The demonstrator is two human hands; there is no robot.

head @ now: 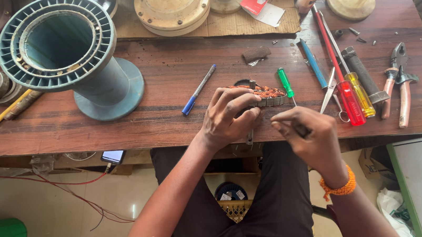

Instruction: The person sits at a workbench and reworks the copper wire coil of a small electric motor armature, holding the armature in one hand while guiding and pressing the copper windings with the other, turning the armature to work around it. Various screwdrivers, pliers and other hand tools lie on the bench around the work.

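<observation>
From the head view, the large teal spool (pixel 63 50) at far left stands hollow, nothing seen inside. Two pliers (pixel 398 84) and three screwdrivers lie at right. The left hand (pixel 229 116) clasps the copper-wound coil (pixel 264 94) at the bench (pixel 164 76) near edge; the right hand (pixel 310 133), just right of it, pinches a thin tool.

Red-white packet (pixel 255 2) on cardboard (pixel 221 24), phone screen (pixel 113 156) under table
</observation>
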